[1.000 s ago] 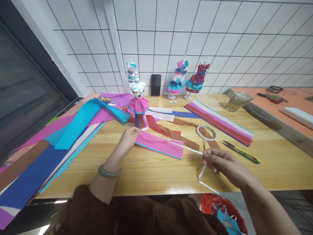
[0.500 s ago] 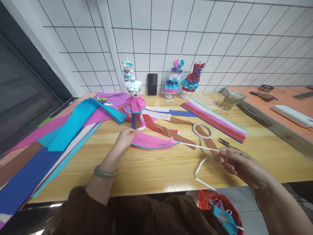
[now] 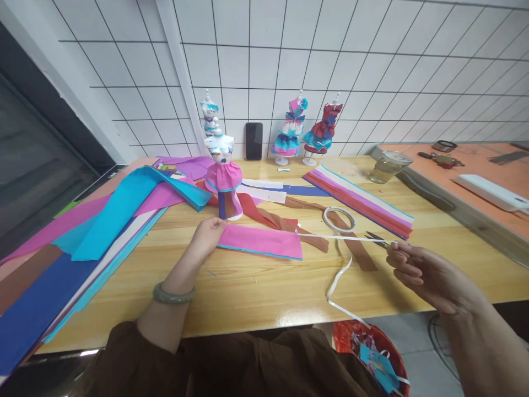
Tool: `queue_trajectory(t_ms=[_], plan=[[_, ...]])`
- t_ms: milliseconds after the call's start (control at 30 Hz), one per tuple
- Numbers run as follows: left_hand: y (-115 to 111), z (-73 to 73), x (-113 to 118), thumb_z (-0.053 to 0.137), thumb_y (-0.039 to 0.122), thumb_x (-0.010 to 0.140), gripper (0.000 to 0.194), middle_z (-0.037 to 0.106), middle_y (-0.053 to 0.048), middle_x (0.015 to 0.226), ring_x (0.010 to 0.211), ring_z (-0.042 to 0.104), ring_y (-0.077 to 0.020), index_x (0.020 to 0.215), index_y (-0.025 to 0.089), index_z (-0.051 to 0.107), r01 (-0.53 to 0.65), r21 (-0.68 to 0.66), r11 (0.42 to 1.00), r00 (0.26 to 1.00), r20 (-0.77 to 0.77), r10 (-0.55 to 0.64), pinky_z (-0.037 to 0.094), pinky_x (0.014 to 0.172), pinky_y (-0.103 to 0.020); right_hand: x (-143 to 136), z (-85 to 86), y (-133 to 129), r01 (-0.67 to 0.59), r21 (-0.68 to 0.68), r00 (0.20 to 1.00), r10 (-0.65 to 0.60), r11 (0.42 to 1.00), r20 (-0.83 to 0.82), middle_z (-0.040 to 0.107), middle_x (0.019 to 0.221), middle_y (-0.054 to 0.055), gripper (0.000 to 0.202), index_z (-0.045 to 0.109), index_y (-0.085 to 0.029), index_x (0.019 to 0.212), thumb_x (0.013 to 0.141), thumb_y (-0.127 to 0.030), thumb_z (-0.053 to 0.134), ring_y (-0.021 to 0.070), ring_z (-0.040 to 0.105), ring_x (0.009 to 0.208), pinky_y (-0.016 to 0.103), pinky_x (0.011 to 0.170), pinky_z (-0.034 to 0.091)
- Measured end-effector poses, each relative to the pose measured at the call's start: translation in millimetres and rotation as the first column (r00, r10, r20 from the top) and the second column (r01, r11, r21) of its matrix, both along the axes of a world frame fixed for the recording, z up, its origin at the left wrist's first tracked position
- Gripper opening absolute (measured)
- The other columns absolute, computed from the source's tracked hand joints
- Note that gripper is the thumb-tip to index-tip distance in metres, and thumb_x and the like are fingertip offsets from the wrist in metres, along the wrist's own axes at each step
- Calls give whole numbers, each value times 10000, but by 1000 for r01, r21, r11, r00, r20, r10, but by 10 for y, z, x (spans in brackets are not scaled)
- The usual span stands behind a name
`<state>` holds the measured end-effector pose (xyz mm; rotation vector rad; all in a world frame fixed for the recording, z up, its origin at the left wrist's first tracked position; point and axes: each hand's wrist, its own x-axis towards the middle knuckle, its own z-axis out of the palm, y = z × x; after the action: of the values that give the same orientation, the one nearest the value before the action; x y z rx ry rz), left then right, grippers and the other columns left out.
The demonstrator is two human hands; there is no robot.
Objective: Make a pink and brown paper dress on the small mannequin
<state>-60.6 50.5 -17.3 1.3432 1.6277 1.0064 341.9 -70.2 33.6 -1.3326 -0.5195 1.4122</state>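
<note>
My left hand (image 3: 209, 235) pinches the left end of a pink crepe paper strip (image 3: 260, 241) edged in turquoise, which lies almost flat above the table. From the strip's right upper corner a thin white tape strip (image 3: 343, 237) runs taut to my right hand (image 3: 417, 270), whose thumb and fingers are closed on its end. Just behind my left hand stands a small white dress form (image 3: 220, 149) wearing a pink skirt. A roll of tape (image 3: 339, 219) lies between the hands, farther back. Partly hidden behind the right fingers are scissors (image 3: 378, 239).
Colored paper strips (image 3: 119, 212) are heaped on the left. A striped paper stack (image 3: 359, 201) and a glass cup (image 3: 387, 167) sit at the right rear. A phone (image 3: 254, 141) leans on the tiled wall beside dressed forms (image 3: 288, 132). Below the table edge is a red bin (image 3: 347, 336).
My right hand has moved right, drawing the white strip farther from the pink paper. The pink paper's right end, folded over before, now lies spread out.
</note>
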Motion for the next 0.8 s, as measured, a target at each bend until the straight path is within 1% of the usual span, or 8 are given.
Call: queue_trajectory(t_ms=[100, 233, 400, 500, 633, 733, 800], plan=[[9, -19, -7, 549, 378, 659, 232, 593, -6, 589, 554, 509, -130, 635, 150, 584, 54, -3, 999, 999, -2, -54, 373, 528, -219, 22, 60, -6, 58, 19, 998, -58, 998, -28, 365, 584, -49, 174, 549, -154, 630, 612, -219, 709, -2, 269, 358, 90, 252, 298], [12, -35, -10, 525, 396, 672, 245, 587, -1, 597, 544, 491, -124, 666, 155, 573, 68, 0, 998, 998, -14, -68, 365, 521, -219, 55, 117, -3, 101, 43, 994, -98, 994, -56, 348, 595, -57, 159, 524, -147, 627, 644, -194, 674, -7, 268, 356, 79, 250, 311], [21, -40, -28, 515, 400, 672, 261, 595, -6, 612, 558, 496, -130, 684, 152, 595, 85, 13, 996, 995, -60, -84, 357, 520, -220, 152, 103, 23, 107, 91, 991, -98, 990, -92, 328, 612, -59, 156, 496, -149, 640, 689, -181, 640, -2, 251, 374, 74, 267, 315], [28, -42, -49, 522, 404, 668, 259, 570, 5, 568, 529, 476, -128, 660, 155, 593, 80, 22, 997, 991, -111, -77, 336, 505, -220, 237, 77, 36, 92, 105, 992, -82, 990, -99, 308, 619, -56, 158, 479, -159, 639, 705, -177, 622, 11, 219, 391, 89, 279, 307], [18, -15, -55, 520, 400, 677, 251, 552, 11, 532, 507, 467, -131, 623, 163, 586, 70, 24, 997, 983, -172, -65, 313, 496, -224, 301, 81, 31, 76, 112, 997, -73, 991, -25, 269, 617, -48, 147, 491, -184, 636, 734, -197, 599, 47, 181, 423, 134, 289, 267], [1, 28, -38, 523, 397, 680, 248, 596, -6, 562, 537, 503, -154, 637, 169, 610, 70, 18, 997, 977, -202, -65, 320, 507, -233, 291, 108, 17, 79, 139, 994, -90, 987, 69, 254, 617, -41, 165, 491, -200, 621, 739, -231, 602, 72, 166, 441, 190, 302, 216], [-9, 52, -24, 544, 387, 669, 236, 645, -27, 630, 603, 553, -179, 689, 171, 635, 72, 15, 997, 976, -205, -67, 352, 540, -239, 269, 132, 10, 77, 179, 987, -101, 981, 128, 253, 614, -38, 211, 468, -203, 589, 730, -253, 616, 79, 162, 447, 217, 323, 186]])
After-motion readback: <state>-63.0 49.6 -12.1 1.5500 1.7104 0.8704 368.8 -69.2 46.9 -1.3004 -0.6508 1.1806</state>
